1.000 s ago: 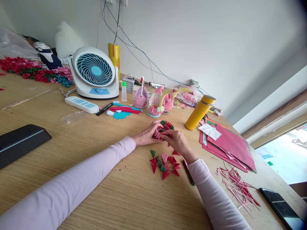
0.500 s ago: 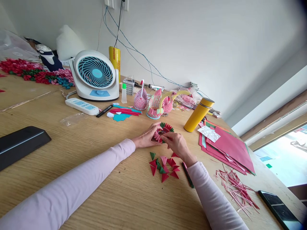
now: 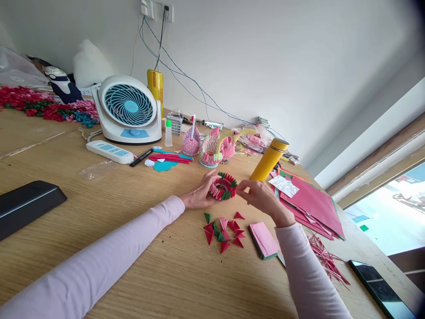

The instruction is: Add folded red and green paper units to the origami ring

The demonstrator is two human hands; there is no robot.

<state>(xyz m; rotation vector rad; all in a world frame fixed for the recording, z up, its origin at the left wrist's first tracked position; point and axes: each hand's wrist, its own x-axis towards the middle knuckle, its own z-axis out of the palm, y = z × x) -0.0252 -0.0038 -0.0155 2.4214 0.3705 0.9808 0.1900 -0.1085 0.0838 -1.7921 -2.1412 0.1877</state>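
Note:
A ring of folded paper pieces (image 3: 223, 186), red, green and pink, rests on the wooden table. My left hand (image 3: 201, 193) grips its left side, fingers wrapped round the edge. At the ring's right side is my right hand (image 3: 258, 196), fingers bent together; whether they hold a piece is too small to tell. Several loose folded triangles (image 3: 226, 232), red, green and pink, lie just in front of the ring. To their right sits a stack of pink and green paper (image 3: 264, 239).
Behind the ring stand folded-paper swans (image 3: 211, 150) and a yellow bottle (image 3: 269, 159). A fan (image 3: 128, 109) is at the back left, a black case (image 3: 31, 206) at the left. Red sheets (image 3: 314, 201), paper strips (image 3: 325, 259) and a phone (image 3: 381, 288) lie at the right.
My right hand has moved right, from over the ring to its right side, uncovering the ring's opening and the paper stack. My left hand still holds the ring. The view has shifted slightly.

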